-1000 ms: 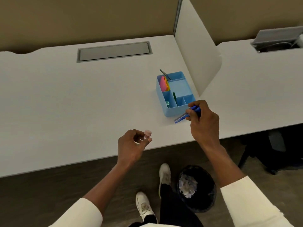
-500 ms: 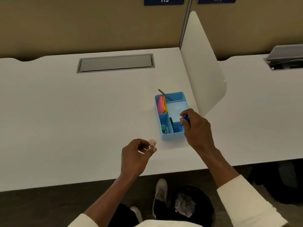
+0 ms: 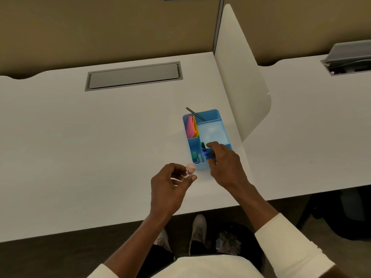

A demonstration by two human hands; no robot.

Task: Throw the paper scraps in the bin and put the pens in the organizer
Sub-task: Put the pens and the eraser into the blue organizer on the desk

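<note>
A light blue organizer stands on the white desk, near its right side. My right hand hovers over the organizer's near compartments, its fingers around blue pens that stand upright in a compartment next to a green pen. My left hand is just left of the organizer's near corner and pinches a small pink pen-like object. A dark pen leans out of the organizer's far corner. The black bin with paper scraps sits on the floor under the desk edge.
Pink and orange sticky notes fill the organizer's far-left compartment. A white divider panel rises just right of the organizer. A grey cable hatch lies at the desk's back. My shoes are beside the bin.
My right hand carried the blue pens from the organizer's near corner over its compartments and lowered them inside. The left hand kept its pink object and stayed close. The view tilted up.
</note>
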